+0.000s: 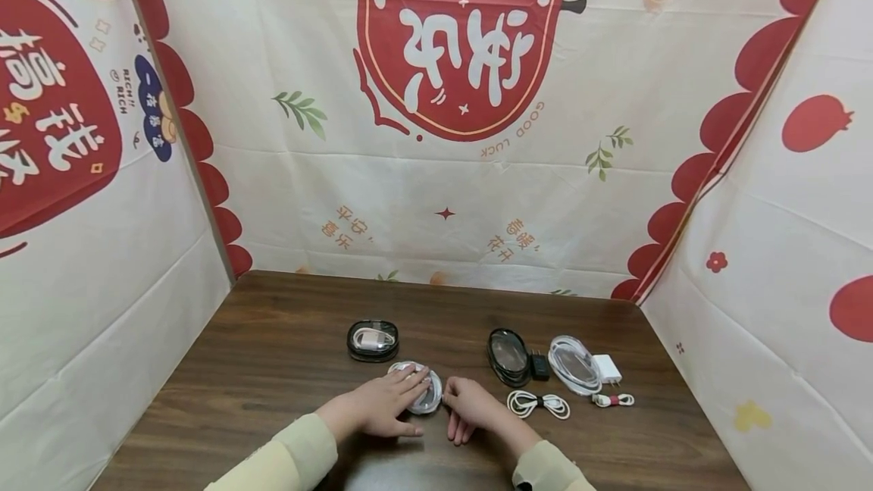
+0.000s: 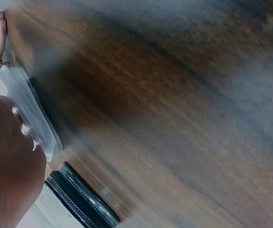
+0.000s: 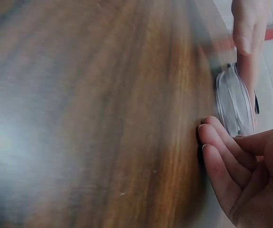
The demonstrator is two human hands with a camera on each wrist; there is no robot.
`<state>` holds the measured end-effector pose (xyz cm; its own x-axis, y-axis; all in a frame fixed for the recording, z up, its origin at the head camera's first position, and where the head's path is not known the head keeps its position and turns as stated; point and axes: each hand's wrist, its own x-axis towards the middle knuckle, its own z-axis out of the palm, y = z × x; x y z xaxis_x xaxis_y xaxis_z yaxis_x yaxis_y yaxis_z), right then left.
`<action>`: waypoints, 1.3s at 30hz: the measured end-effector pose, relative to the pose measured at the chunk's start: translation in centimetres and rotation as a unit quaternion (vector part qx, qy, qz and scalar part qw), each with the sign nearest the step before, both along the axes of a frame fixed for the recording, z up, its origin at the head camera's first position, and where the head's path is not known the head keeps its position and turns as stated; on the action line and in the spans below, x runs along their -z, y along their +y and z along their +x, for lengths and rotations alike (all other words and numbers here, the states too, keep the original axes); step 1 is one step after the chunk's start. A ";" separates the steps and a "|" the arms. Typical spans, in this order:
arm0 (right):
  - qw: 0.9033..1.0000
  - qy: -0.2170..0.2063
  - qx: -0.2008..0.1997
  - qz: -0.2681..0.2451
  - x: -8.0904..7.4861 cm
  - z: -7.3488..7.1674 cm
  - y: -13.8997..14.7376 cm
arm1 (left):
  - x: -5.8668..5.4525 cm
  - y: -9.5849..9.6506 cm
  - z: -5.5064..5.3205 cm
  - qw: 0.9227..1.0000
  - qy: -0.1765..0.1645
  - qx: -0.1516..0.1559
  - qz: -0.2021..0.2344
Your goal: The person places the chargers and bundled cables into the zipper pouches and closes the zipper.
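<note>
A black case [image 1: 372,341] sits at ten o'clock from a white case [image 1: 428,400] on the table [image 1: 273,354]. The left hand [image 1: 382,404] rests on the white case, fingers extended; the right hand [image 1: 472,404] pinches its edge near three o'clock. Farther right, between two and three o'clock: second black case [image 1: 508,354], black plug [image 1: 539,367], white cable [image 1: 551,404], second white case [image 1: 574,364], white plug [image 1: 605,367], small cable [image 1: 616,400].

The case [image 3: 233,102] is clear, glossy plastic — the tabletop [image 1: 273,354] smooth, wood-grained — the backdrop [image 1: 423,180] matt cloth.
</note>
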<state>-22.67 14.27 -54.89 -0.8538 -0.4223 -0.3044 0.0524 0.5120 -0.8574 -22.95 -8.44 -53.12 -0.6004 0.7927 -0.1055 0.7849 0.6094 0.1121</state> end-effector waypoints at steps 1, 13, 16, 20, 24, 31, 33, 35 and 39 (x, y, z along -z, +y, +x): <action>1.000 0.001 -0.002 0.002 -0.1 0.2 0.0 | 0.0 0.0 0.1 1.000 0.006 0.001 0.000; 1.000 -0.006 -0.019 0.003 -1.0 2.6 -1.1 | 1.7 0.0 0.0 0.998 0.070 0.006 0.002; 1.000 -0.004 -0.008 -0.002 -1.0 2.6 -0.9 | 2.4 0.0 -0.1 0.995 0.100 0.005 0.002; 1.000 0.004 0.014 -0.007 -0.8 2.1 -0.4 | 2.3 0.2 -0.3 0.991 0.136 -0.003 0.002; 0.999 0.014 0.038 -0.004 -0.6 1.2 0.1 | 1.5 0.5 -0.2 0.990 0.142 -0.022 0.012; 0.998 0.025 0.060 0.003 -0.4 -0.5 0.6 | 0.1 0.6 0.4 0.993 0.106 -0.045 -0.009; 0.997 0.029 0.065 0.001 -0.3 -0.9 0.6 | -0.1 0.6 0.4 0.993 0.115 -0.039 0.004; 0.997 0.030 0.068 -0.001 -0.3 -1.2 0.7 | -0.1 0.5 0.2 0.991 0.131 -0.026 0.021; 0.997 0.031 0.065 -0.001 -0.2 -1.7 0.7 | 0.1 0.6 -0.5 0.990 0.137 0.008 0.030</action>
